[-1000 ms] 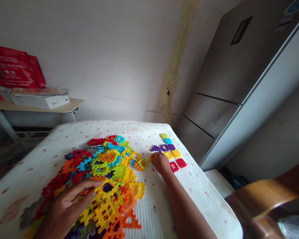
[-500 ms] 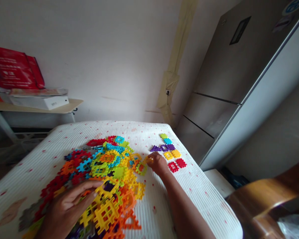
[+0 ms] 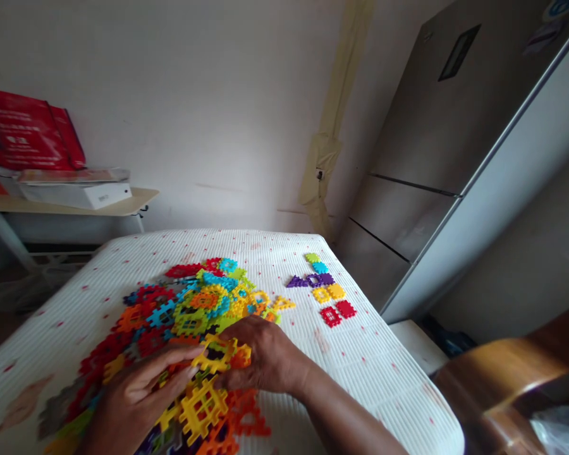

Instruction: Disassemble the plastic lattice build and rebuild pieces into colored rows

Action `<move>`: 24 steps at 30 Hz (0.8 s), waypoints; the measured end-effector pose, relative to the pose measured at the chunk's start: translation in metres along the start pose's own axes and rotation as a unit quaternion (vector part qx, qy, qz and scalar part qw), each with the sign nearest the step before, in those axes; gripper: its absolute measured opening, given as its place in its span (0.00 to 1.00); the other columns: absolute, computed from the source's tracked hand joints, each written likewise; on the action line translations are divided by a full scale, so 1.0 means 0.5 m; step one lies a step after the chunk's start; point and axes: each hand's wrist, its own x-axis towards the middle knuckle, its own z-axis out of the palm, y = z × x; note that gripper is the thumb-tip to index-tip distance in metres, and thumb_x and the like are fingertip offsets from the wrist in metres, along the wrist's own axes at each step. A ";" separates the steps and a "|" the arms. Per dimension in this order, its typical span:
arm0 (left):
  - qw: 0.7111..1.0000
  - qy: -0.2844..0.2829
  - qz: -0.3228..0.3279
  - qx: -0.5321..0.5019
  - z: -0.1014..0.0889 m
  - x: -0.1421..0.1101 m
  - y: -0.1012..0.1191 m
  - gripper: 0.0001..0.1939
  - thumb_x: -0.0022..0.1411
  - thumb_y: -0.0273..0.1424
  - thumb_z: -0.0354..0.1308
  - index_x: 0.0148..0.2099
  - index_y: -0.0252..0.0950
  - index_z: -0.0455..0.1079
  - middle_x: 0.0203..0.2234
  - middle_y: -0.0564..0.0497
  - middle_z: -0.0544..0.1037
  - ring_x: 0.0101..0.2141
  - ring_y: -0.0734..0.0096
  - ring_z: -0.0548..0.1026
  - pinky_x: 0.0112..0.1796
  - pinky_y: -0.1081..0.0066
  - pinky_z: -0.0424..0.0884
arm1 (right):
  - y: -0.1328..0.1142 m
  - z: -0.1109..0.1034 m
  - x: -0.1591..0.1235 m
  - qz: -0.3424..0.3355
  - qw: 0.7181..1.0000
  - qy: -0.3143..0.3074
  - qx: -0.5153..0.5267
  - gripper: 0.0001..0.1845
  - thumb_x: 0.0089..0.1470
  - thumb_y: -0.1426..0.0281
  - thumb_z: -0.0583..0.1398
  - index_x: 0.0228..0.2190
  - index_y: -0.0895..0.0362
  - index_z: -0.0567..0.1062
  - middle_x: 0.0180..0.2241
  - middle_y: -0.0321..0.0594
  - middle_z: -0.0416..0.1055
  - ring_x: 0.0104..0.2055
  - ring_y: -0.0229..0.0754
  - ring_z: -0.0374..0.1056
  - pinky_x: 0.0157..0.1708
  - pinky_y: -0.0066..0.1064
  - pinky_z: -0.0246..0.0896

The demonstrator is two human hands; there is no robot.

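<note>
A big heap of coloured plastic interlocking tiles lies on the white ribbed table cover. My left hand rests flat on the near side of the heap, fingers stretched toward a yellow lattice tile. From the right, my right hand lies on the same part of the heap, its fingers curled over that yellow tile and an orange one. A few sorted tiles, green, blue, purple, yellow and red, sit in pairs at the far right of the table.
A tall grey refrigerator stands to the right of the table. At the left, a shelf carries a white box and a red bag. A wooden chair back is at the lower right.
My right hand has pulled back from the far right edge of the heap, near the sorted tiles, to the near middle, beside my left hand. A yellow triangle tile now lies where it was.
</note>
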 end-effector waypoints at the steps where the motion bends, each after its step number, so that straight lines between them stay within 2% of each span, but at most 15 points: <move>1: 1.000 0.006 0.016 0.007 0.000 0.000 -0.001 0.13 0.50 0.44 0.60 0.35 0.45 0.77 0.32 0.55 0.83 0.34 0.68 0.80 0.38 0.78 0.74 | 0.000 0.002 0.000 0.000 1.000 0.001 0.001 0.32 0.40 0.55 0.67 0.46 0.56 0.72 0.41 0.43 0.72 0.43 0.43 0.67 0.44 0.32 0.61; 8: 0.997 -0.009 0.068 0.039 0.004 0.001 0.008 0.11 0.52 0.41 0.60 0.36 0.45 0.77 0.33 0.56 0.83 0.34 0.70 0.80 0.37 0.81 0.74 | -0.010 -0.007 -0.004 -0.009 1.000 0.019 0.020 0.25 0.45 0.58 0.65 0.45 0.55 0.72 0.42 0.41 0.71 0.43 0.39 0.67 0.43 0.28 0.61; 10: 0.996 -0.005 0.077 0.044 0.005 0.002 0.008 0.13 0.52 0.40 0.60 0.40 0.45 0.75 0.35 0.56 0.82 0.36 0.71 0.80 0.38 0.81 0.73 | -0.003 -0.023 -0.006 0.008 1.000 0.024 -0.015 0.24 0.45 0.59 0.65 0.44 0.54 0.72 0.42 0.40 0.71 0.44 0.40 0.67 0.43 0.28 0.61; 12: 0.996 0.012 0.080 0.046 0.005 0.003 0.005 0.17 0.52 0.40 0.60 0.46 0.46 0.73 0.36 0.56 0.82 0.36 0.72 0.79 0.38 0.82 0.73 | 0.022 -0.048 -0.010 0.063 0.991 0.072 -0.093 0.22 0.46 0.61 0.64 0.44 0.54 0.72 0.42 0.40 0.71 0.44 0.41 0.66 0.43 0.30 0.61; 14: 0.996 0.024 0.070 0.043 0.004 0.004 0.002 0.18 0.54 0.39 0.58 0.48 0.46 0.71 0.35 0.57 0.82 0.35 0.74 0.80 0.37 0.83 0.73 | 0.066 -0.076 -0.016 0.154 0.955 0.149 -0.206 0.18 0.48 0.63 0.63 0.42 0.56 0.73 0.40 0.43 0.71 0.44 0.44 0.66 0.43 0.32 0.60; 16: 0.997 0.022 0.060 0.046 0.002 0.005 0.002 0.15 0.54 0.40 0.58 0.45 0.46 0.73 0.34 0.57 0.82 0.34 0.75 0.80 0.35 0.84 0.73 | 0.118 -0.098 -0.025 0.248 0.899 0.195 -0.303 0.15 0.49 0.64 0.62 0.39 0.58 0.74 0.39 0.46 0.72 0.44 0.47 0.65 0.43 0.34 0.59; 17: 0.997 0.021 0.063 0.050 0.001 0.005 0.004 0.13 0.54 0.40 0.58 0.42 0.46 0.74 0.33 0.58 0.83 0.34 0.75 0.80 0.35 0.84 0.73 | 0.144 -0.105 -0.029 0.285 0.875 0.199 -0.336 0.14 0.50 0.64 0.61 0.38 0.59 0.74 0.39 0.47 0.72 0.44 0.48 0.65 0.43 0.34 0.59; 19: 0.994 0.026 0.084 0.059 0.001 0.007 0.009 0.09 0.53 0.40 0.59 0.36 0.45 0.76 0.31 0.58 0.83 0.32 0.75 0.80 0.35 0.85 0.72 | 0.187 -0.109 -0.035 0.333 0.844 0.184 -0.377 0.14 0.51 0.64 0.59 0.38 0.60 0.75 0.40 0.49 0.72 0.44 0.49 0.65 0.43 0.34 0.59; 21: 0.991 0.028 0.109 0.067 0.002 0.008 0.016 0.08 0.52 0.40 0.59 0.33 0.45 0.76 0.29 0.58 0.83 0.30 0.75 0.80 0.34 0.85 0.73 | 0.214 -0.103 -0.039 0.363 0.828 0.163 -0.394 0.14 0.51 0.64 0.59 0.37 0.59 0.75 0.39 0.48 0.72 0.45 0.49 0.64 0.40 0.34 0.59; 24: 0.988 0.027 0.132 0.075 0.001 0.011 0.025 0.08 0.53 0.40 0.59 0.32 0.44 0.77 0.27 0.57 0.83 0.29 0.74 0.80 0.33 0.84 0.73 | 0.228 -0.092 -0.041 0.397 0.813 0.146 -0.401 0.13 0.50 0.63 0.59 0.35 0.57 0.75 0.38 0.47 0.72 0.45 0.49 0.64 0.35 0.32 0.60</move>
